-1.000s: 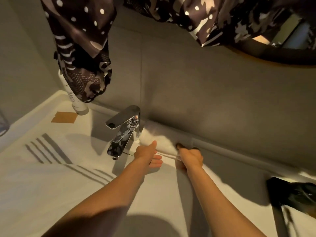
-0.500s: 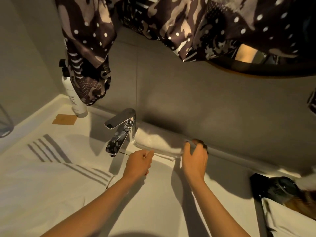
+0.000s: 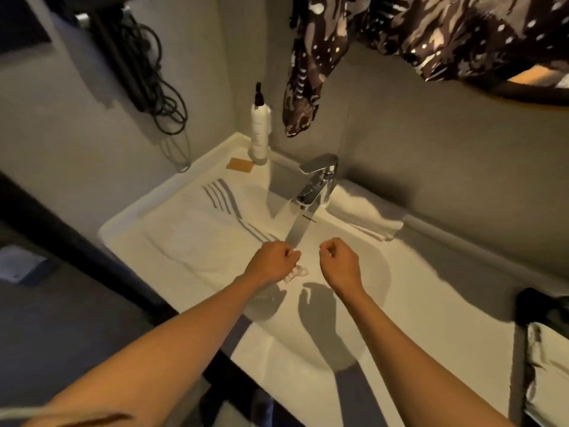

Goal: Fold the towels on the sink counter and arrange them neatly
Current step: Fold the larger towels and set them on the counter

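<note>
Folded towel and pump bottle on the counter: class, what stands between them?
The faucet stands between the folded towel and the pump bottle, as the head view shows. The towel lies right beside the faucet's base.

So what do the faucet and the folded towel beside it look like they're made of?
The faucet looks like polished, chrome-finished metal: it gives bright mirror-like reflections and has crisp edges. The folded towel looks like soft white fabric, probably cotton terry: matte, with rounded folds and stacked layers at its end, though the weave itself is too fine to see.
</note>
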The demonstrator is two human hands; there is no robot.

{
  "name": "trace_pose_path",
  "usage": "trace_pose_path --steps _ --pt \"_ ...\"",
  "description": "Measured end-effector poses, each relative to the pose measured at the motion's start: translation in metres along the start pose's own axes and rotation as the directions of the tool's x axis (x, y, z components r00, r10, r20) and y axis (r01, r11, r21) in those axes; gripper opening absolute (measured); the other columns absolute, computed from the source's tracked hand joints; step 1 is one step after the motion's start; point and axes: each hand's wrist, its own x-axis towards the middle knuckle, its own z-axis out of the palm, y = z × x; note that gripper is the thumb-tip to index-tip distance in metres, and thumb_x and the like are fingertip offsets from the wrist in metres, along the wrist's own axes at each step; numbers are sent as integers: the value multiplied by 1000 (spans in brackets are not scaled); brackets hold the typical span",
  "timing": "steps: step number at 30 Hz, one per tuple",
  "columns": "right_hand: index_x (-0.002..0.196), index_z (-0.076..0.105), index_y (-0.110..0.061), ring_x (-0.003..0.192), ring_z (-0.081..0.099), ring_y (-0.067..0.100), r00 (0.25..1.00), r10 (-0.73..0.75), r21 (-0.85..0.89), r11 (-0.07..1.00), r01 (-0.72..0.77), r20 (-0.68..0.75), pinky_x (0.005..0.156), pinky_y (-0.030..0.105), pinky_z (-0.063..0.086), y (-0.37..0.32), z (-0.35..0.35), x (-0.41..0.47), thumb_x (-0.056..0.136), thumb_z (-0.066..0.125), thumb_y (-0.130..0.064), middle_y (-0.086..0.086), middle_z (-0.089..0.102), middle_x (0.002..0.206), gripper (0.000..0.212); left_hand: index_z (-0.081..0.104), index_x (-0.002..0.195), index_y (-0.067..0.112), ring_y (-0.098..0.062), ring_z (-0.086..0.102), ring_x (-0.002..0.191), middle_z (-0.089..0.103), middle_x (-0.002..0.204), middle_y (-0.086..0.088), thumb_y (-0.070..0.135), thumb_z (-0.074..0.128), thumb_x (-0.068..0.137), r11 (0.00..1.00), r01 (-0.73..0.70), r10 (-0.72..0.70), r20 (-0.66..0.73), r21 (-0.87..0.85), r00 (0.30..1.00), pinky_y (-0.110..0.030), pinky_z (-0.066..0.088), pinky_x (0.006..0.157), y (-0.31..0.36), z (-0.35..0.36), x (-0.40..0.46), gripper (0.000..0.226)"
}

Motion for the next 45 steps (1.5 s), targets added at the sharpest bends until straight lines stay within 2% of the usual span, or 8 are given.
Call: trace_pose_path --steps 8,14,18,27,30,36,39,45 --pt "79 51 -16 75 54 23 983 -86 -92 991 102 161 54 27 33 -57 57 -9 98 42 -22 4 60 83 21 60 77 9 -26 63 76 66 80 -7 35 52 93 976 170 -167 -32 138 985 -33 46 64 -80 -81 -15 32" --pt "98 58 -3 84 55 28 974 59 -128 991 -31 219 69 30 34 -59 138 15 98 41 -19 11 61 93 23 54 129 19 -24 56 114 59 126 0 63 60 81 851 -28 -119 246 525 962 -36 45 93 -153 -83 15 65" --pt "122 51 -2 113 57 32 911 280 -237 948 -212 304 79 28 37 -25 195 25 97 43 -18 15 61 122 31 55 126 18 -25 57 112 62 124 -2 54 45 94 833 -56 -8 113 551 994 -38 44 97 -182 -73 49 49" --pt "132 43 -7 120 52 40 788 610 -162 772 -615 -82 94 48 48 25 250 142 71 74 -52 18 55 123 82 56 122 18 -24 51 119 54 127 -5 32 45 97 867 -87 -98 339 491 936 -38 41 102 -232 -76 102 30" --pt "125 51 -14 118 51 37 735 676 -256 702 -665 -56 97 48 45 25 248 146 73 72 -43 14 56 122 63 57 120 16 -26 53 116 55 124 -6 32 43 98 868 -106 -86 357 485 930 -38 43 100 -231 -74 99 30" --pt "86 54 -14 78 60 26 958 280 -242 927 -288 -68 74 42 53 -13 196 96 87 62 -31 7 63 85 19 66 95 7 -29 66 85 70 91 -11 36 46 100 957 289 -279 191 -26 941 -39 55 79 -185 -90 98 36" --pt "76 52 -14 62 51 17 995 7 -164 986 -22 -96 57 34 43 -47 163 59 85 63 -28 1 56 70 20 64 85 7 -26 67 61 69 70 -10 58 58 90 552 578 -430 389 -601 815 -31 56 54 -132 -97 92 51" --pt "87 55 -20 73 50 12 928 -370 -98 922 374 52 63 30 41 -88 108 -31 85 55 -29 0 58 85 9 64 91 3 -25 62 57 61 68 -14 10 66 87 527 556 -278 488 -643 828 -28 52 50 -39 -100 44 9"
